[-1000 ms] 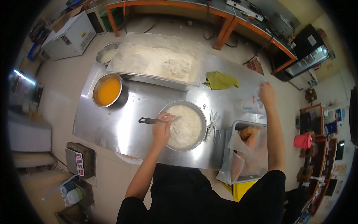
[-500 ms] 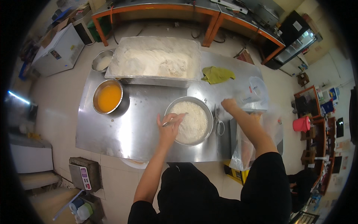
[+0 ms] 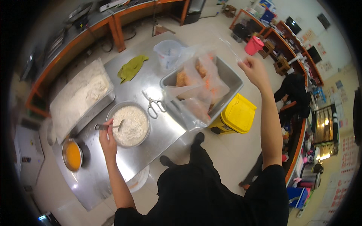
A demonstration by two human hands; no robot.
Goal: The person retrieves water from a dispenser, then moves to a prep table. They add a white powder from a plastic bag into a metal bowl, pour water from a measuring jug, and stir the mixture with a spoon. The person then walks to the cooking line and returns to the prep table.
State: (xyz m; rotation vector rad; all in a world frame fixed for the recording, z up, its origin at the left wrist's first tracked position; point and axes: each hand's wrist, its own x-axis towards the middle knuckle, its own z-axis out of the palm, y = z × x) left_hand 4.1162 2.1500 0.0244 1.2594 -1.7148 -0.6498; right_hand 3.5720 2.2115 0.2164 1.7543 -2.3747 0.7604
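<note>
My left hand (image 3: 108, 141) is closed on a metal utensil (image 3: 101, 127) whose bent end sits over the white powder in a round metal bowl (image 3: 147, 137). What kind of utensil it is, I cannot make out. Away to the right, my right hand (image 3: 256, 72) is raised with its fingers pinched on a thin clear plastic strip (image 3: 230, 47), blurred by motion. Between my hands stands a grey tub (image 3: 235, 81), holding clear plastic bags (image 3: 188, 92) with brown food pieces. A pair of scissors (image 3: 154, 106) lies beside the bowl.
A large clear-walled bin of flour (image 3: 79, 100) and a small bowl of orange liquid (image 3: 72, 155) stand on the left. A green cloth (image 3: 132, 69) and a measuring jug (image 3: 167, 54) are farther back. The yellow lidded bin (image 3: 239, 115) is by the table; another person (image 3: 294, 96) is at right.
The view has swung to the right, bringing the grey tub and yellow bin into full sight. My right hand has moved out past the tub with the plastic strip. My left hand keeps the utensil.
</note>
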